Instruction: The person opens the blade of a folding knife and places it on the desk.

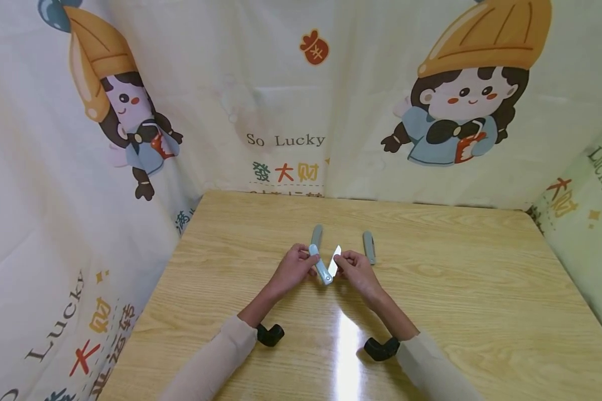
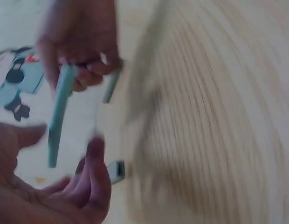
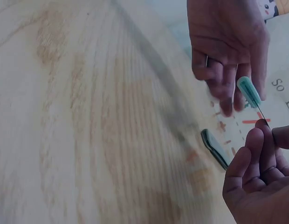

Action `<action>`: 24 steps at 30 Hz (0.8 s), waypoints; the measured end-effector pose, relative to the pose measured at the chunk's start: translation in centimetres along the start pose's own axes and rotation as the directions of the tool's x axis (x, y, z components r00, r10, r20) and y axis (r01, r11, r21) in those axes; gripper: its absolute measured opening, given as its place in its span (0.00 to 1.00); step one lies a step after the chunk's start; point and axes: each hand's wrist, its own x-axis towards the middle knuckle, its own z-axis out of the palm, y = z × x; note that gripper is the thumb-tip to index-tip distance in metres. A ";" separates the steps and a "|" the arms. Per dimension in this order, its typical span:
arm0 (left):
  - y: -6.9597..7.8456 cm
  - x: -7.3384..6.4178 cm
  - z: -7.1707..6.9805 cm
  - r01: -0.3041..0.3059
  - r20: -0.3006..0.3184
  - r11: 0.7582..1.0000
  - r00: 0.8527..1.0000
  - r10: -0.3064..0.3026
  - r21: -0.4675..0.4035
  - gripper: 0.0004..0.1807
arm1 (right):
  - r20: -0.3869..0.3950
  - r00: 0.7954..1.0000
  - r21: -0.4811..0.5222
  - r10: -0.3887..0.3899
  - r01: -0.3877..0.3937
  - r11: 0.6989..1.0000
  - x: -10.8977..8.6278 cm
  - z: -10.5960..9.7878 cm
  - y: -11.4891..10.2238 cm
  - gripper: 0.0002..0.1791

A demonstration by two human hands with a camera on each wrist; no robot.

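A partly unfolded pocketknife with a pale green-blue handle [image 1: 321, 267] is up in front of the body, its blade [image 1: 335, 264] and handle forming a V. On the handle's far end is my left hand [image 1: 293, 267], the handle lying between thumb and fingers; in the left wrist view [image 2: 53, 140] the grip looks loose and blurred. My right hand [image 1: 358, 273] pinches the blade, as the right wrist view shows at the fingertips [image 3: 263, 126]. Just beyond the left hand lies a grey-green folded pocketknife [image 1: 317, 234]. A second folded one [image 1: 369, 248] is right beside the right hand.
Under everything is a wood-grain table [image 1: 231, 234], its back edge against a printed curtain [image 1: 281, 100] that also hangs along the sides. Black wrist mounts [image 1: 271, 335] stick out under both sleeves. Bright glare [image 1: 348, 356] marks the table's near middle.
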 end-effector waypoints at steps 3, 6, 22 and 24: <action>0.1 -0.3 -0.4 -0.200 0.035 0.922 0.979 0.200 0.332 0.31 | 0.014 1.000 -0.024 -0.006 0.006 1.000 -0.1 -0.3 0.0 0.13; 0.3 -0.3 -1.1 -0.441 0.196 0.691 0.892 0.407 0.573 0.31 | 0.035 0.999 -0.035 -0.014 0.015 0.999 -0.2 -0.5 0.0 0.13; -0.4 0.0 -2.5 -0.699 0.474 0.289 0.677 0.563 0.654 0.18 | 0.097 0.995 -0.078 -0.018 0.025 0.997 -0.4 -1.0 -0.5 0.15; -0.5 0.1 -2.4 -0.699 0.471 0.261 0.665 0.579 0.666 0.18 | 0.108 0.994 -0.086 -0.022 0.032 0.996 -0.5 -1.2 -0.7 0.15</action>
